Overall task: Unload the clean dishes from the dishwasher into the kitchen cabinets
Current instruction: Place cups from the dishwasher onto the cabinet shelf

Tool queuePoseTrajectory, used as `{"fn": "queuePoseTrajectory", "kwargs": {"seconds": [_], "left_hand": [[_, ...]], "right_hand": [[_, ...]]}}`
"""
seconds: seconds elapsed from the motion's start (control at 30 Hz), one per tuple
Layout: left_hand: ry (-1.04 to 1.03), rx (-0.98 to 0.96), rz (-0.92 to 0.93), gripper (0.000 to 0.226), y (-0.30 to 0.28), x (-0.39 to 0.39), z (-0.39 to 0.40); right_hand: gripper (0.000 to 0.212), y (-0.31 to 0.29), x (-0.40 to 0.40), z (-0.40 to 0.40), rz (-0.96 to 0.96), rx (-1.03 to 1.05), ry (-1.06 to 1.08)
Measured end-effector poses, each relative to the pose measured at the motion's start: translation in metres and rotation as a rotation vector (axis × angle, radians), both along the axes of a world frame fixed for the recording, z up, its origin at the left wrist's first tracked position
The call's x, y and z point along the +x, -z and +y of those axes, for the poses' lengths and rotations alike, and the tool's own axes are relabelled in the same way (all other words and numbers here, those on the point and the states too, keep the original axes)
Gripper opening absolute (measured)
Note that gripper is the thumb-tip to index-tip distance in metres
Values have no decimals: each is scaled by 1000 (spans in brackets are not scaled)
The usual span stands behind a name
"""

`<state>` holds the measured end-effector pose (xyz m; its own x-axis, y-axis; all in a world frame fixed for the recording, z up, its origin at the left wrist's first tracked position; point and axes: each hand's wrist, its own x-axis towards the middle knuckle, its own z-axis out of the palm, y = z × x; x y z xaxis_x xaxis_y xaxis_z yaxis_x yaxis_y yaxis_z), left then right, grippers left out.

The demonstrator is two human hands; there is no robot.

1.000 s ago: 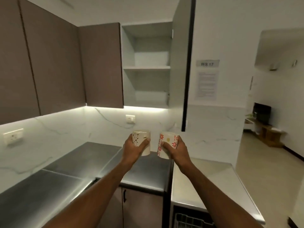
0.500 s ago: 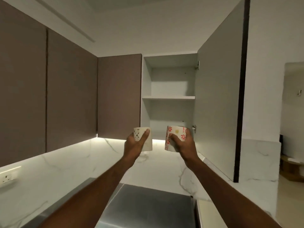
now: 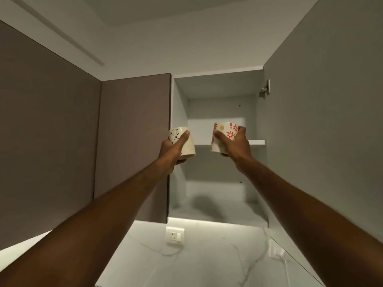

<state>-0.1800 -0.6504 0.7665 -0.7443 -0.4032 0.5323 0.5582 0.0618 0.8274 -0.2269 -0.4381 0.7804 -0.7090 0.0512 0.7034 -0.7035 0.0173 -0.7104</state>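
- Left hand (image 3: 173, 151) wrapped round a cream cup w/ dark marks (image 3: 183, 142), thumb up the side, fingers curled under the bottom. Cup tipped a bit to the left.
- Right hand (image 3: 233, 145) wrapped round a white cup w/ red flowers (image 3: 224, 131) and a yellow dot, thumb across the front, fingers round the far side. Cup nearly upright.
- Both cups up in the air, not on any shelf. A gap between them, not touching.
- Dark-marks cup in front of the left edge of the open cupboard (image 3: 217, 90), just by the closed brown door (image 3: 132, 141).
- Red-flower cup in front of the middle shelf (image 3: 257, 142), towards its right end, about level w/ the shelf's front edge.
- Bottom shelf (image 3: 217, 214) below both hands, w/ a soft shadow on it.
- Cupboard door (image 3: 323, 121) swung open on the right, hinge (image 3: 266, 87) near its top.
- Wall plug (image 3: 175, 236) under the cupboard on the white marble wall, lit by a strip light.
- Both arms bare, reaching up from the bottom corners.
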Motion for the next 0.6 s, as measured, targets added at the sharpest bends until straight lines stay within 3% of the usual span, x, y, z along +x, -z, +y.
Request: {"fn": "queuePoseTrajectory", "kwargs": {"seconds": [0.1, 0.23, 0.4, 0.6], "left_hand": [[-1, -24, -20, 45, -33, -46, -14], [-68, -27, 25, 44, -63, -90, -29], [-332, -258, 48, 54, -90, -129, -49], [-588, -434, 1, 86, -113, -155, -46]], "right_hand": [[75, -30, -50, -22, 32, 20, 16], [76, -62, -97, -46, 72, 10, 48], [79, -85, -138, -68, 102, 40, 86], [89, -101, -167, -87, 105, 104, 186]]}}
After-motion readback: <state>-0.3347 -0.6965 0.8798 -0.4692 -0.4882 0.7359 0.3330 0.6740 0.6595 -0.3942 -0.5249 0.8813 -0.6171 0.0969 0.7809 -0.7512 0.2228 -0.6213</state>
